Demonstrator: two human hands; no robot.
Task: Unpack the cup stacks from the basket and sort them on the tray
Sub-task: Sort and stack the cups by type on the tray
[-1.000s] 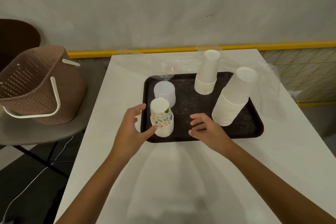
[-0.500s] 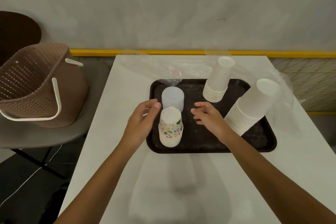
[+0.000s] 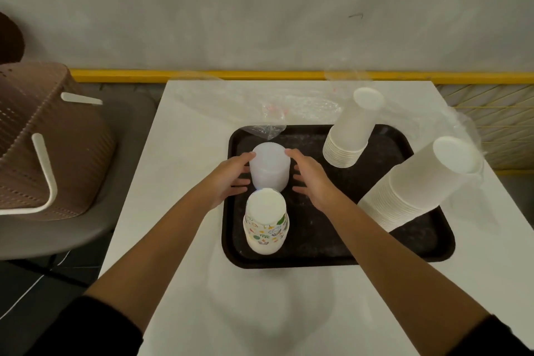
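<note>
Frosted cup stack (image 3: 269, 166) upside down on black tray (image 3: 318, 258), far-left part, between my hands. My left hand (image 3: 228, 176) at its left side, my right hand (image 3: 313, 179) at its right. Fingers of both straight and spread, top fingertips touching stack near its top, none curled round it. Patterned cup stack (image 3: 265, 222) just in front, upside down, at tray's near-left corner. Two white stacks on tray's right: smaller white stack (image 3: 351, 130) at back, larger white stack (image 3: 419, 182) by right edge. Tray on white tabletop (image 3: 187, 153). Crumpled clear wrap (image 3: 268, 113) behind tray. Brown basket (image 3: 43, 147) off to left.
</note>
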